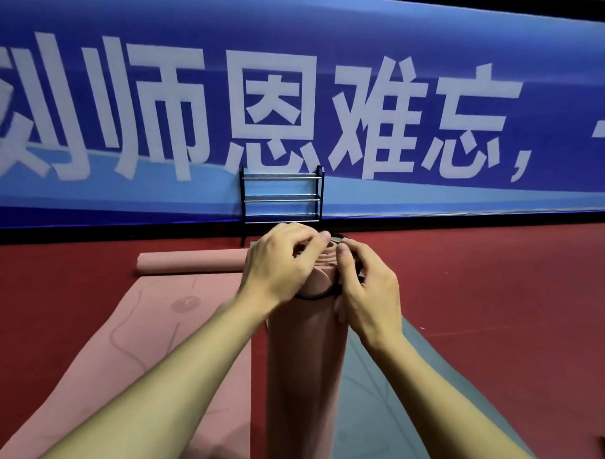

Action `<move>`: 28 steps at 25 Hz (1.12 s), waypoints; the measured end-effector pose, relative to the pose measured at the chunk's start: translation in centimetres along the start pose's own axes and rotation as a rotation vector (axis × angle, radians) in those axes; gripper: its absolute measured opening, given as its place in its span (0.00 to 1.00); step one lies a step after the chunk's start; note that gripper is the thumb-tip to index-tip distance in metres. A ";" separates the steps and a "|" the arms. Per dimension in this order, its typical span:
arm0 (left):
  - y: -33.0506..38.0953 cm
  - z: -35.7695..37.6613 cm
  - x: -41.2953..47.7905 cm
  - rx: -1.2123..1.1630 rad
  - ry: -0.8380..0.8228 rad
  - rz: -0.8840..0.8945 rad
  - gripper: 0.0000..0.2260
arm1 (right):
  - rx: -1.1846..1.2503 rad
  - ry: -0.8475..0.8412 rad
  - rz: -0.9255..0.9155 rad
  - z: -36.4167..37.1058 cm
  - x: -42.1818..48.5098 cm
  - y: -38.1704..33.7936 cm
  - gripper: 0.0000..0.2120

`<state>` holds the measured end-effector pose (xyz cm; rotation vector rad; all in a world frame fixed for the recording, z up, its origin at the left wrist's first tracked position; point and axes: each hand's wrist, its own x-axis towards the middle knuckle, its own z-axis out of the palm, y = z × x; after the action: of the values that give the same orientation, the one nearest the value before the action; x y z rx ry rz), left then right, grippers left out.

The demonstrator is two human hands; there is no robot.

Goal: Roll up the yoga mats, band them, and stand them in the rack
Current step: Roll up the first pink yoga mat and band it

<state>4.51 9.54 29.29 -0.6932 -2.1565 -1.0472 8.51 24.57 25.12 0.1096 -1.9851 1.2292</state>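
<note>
Pink rolled mat (304, 384) upright, long axis vert.

rolled pink mat (305, 366) upright, black band (313, 299) looped near top. second pink mat (190, 261) half-rolled left, grey mat (374, 386) flat right, rack (281, 201) behind.

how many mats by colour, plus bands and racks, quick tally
pink mats: 2, the rolled pink mat and the part-rolled pink mat
grey mat: 1
black band: 1
rack: 1
total: 5
</note>
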 end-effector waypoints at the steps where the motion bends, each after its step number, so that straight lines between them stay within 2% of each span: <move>1: 0.1 0.5 0.0 0.046 0.020 0.090 0.21 | 0.041 0.015 0.035 -0.1 0.2 0.1 0.18; 3: 0.4 1.5 -0.2 0.084 0.070 0.212 0.18 | 0.108 0.022 0.104 -0.5 0.8 -0.1 0.16; 6: 0.5 2.0 0.2 0.092 0.084 0.209 0.17 | 0.063 -0.081 0.144 -1.3 2.0 -0.4 0.19; 11: 0.3 -1.0 2.1 0.171 -0.308 -0.078 0.34 | 0.098 -0.303 0.325 -1.7 3.5 0.0 0.20; 14: -0.4 -2.0 2.6 0.278 -0.419 -0.135 0.40 | 0.130 -0.390 0.362 -0.8 3.9 -0.1 0.21; 16: -0.5 -2.1 2.5 0.374 -0.447 -0.129 0.44 | 0.087 -0.372 0.271 0.2 3.6 -0.1 0.26; 19: -0.5 -1.9 1.8 0.373 -0.364 0.017 0.41 | 0.182 -0.138 -0.007 1.1 2.8 -0.3 0.32; 21: -1.2 -1.7 0.7 0.194 -0.209 0.176 0.35 | 0.207 -0.163 -0.103 1.5 2.3 0.4 0.31; 23: -2.8 -1.1 -0.4 0.056 -0.006 0.281 0.30 | 0.143 -0.208 -0.118 2.1 1.9 1.1 0.30; 25: -4.1 -0.2 -1.6 -0.055 0.156 0.245 0.29 | 0.120 -0.209 -0.089 2.7 1.7 1.2 0.31; 28: -4.2 1.3 -3.2 -0.283 0.237 0.021 0.38 | 0.135 -0.173 -0.028 3.3 1.6 0.7 0.39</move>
<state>3.35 7.72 24.32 -0.6784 -1.8157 -1.3669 5.24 22.83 24.87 0.3203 -2.0376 1.3747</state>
